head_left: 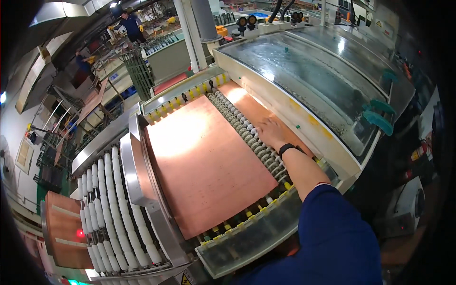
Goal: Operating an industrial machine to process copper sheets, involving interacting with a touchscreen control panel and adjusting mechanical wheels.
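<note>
My right hand lies palm down over a row of grey ridged rollers and the near edge of a copper-coloured sheet. Its fingers are stretched out, with nothing visibly held in them. Part of that sheet is under the machine's cover. Left of the rollers, a larger copper-coloured sheet rests flat on the conveyor, its left edge beside a metal housing. A dark band circles my right wrist, and a dark blue sleeve covers the upper arm. My left hand is not in view.
A transparent cover with green handles spans the machine's right part. White rollers fill its left section, beside another copper-coloured panel. Yellow fittings line the conveyor sides. A person stands in the far left background among racks.
</note>
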`<action>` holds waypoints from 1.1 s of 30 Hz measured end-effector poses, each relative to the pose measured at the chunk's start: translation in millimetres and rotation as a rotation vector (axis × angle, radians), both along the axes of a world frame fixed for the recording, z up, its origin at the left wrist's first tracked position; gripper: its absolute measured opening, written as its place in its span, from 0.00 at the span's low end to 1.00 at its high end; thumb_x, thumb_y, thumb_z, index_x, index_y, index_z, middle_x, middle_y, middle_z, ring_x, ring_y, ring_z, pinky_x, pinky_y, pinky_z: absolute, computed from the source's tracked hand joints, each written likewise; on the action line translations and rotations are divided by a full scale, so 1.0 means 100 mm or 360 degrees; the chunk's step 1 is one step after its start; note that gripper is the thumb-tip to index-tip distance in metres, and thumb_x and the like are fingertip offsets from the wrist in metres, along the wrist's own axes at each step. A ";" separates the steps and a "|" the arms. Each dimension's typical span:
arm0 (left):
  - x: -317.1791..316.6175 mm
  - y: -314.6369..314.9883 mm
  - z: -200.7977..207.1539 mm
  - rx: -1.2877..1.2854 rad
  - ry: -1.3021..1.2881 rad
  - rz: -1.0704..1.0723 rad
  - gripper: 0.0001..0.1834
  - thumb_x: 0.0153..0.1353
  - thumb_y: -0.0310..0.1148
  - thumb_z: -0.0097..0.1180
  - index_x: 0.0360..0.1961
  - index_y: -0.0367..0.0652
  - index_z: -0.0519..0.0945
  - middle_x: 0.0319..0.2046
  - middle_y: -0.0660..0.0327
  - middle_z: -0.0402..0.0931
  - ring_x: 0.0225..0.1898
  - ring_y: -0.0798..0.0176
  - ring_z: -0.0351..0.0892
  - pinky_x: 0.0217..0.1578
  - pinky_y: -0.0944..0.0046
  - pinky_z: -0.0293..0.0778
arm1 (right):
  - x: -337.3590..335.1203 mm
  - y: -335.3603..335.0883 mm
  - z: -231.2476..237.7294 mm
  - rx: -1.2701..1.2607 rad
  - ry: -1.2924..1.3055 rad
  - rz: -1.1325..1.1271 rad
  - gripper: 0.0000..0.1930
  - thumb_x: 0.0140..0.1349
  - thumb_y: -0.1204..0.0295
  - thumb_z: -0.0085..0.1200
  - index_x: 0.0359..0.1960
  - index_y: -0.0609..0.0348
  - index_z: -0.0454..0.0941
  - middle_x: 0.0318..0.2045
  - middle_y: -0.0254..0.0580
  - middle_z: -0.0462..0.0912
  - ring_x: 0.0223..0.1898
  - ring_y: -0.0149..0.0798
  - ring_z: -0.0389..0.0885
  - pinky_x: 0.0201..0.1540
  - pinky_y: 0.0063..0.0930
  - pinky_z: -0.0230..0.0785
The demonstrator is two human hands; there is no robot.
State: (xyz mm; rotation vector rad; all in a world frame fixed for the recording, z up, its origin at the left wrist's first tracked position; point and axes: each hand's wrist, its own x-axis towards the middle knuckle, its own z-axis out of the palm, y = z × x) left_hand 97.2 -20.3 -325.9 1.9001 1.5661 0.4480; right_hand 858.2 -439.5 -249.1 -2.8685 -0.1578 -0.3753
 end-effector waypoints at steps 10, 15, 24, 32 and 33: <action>0.01 0.09 -0.40 -0.0190 0.0055 -0.0101 0.27 0.65 0.28 0.61 0.64 0.33 0.71 0.48 0.50 0.81 0.40 0.56 0.80 0.44 0.56 0.78 | -0.02 0.07 0.09 0.0215 -0.0080 0.0166 0.18 0.66 0.59 0.52 0.51 0.53 0.83 0.58 0.52 0.78 0.64 0.53 0.71 0.67 0.52 0.61; -0.01 0.10 -0.56 -0.0273 0.0095 -0.0164 0.29 0.64 0.28 0.62 0.65 0.33 0.70 0.47 0.50 0.82 0.38 0.57 0.80 0.42 0.56 0.79 | -0.76 1.01 0.22 -0.0118 -0.0100 0.1061 0.30 0.68 0.49 0.50 0.63 0.58 0.73 0.69 0.54 0.68 0.71 0.57 0.62 0.72 0.51 0.54; -0.06 0.16 -0.89 -0.0390 0.0133 -0.0216 0.32 0.62 0.28 0.64 0.66 0.35 0.69 0.45 0.50 0.82 0.35 0.58 0.81 0.38 0.57 0.80 | -0.94 0.88 0.24 -0.0159 0.0238 0.0940 0.35 0.70 0.45 0.43 0.70 0.56 0.65 0.73 0.53 0.62 0.75 0.56 0.55 0.75 0.50 0.48; -0.28 0.14 -1.14 -0.0480 0.0161 -0.0222 0.34 0.60 0.28 0.66 0.67 0.35 0.68 0.44 0.51 0.83 0.32 0.59 0.81 0.35 0.57 0.80 | -0.84 0.70 0.24 -0.0167 0.0320 0.0919 0.36 0.70 0.45 0.43 0.71 0.56 0.65 0.73 0.52 0.62 0.76 0.56 0.54 0.75 0.50 0.48; -0.32 0.13 -1.17 -0.0493 0.0162 -0.0219 0.35 0.60 0.28 0.67 0.67 0.36 0.68 0.44 0.51 0.83 0.32 0.59 0.81 0.35 0.57 0.81 | -0.83 0.68 0.27 -0.0177 0.0281 0.0938 0.35 0.70 0.45 0.44 0.70 0.55 0.66 0.73 0.52 0.62 0.75 0.56 0.55 0.75 0.49 0.49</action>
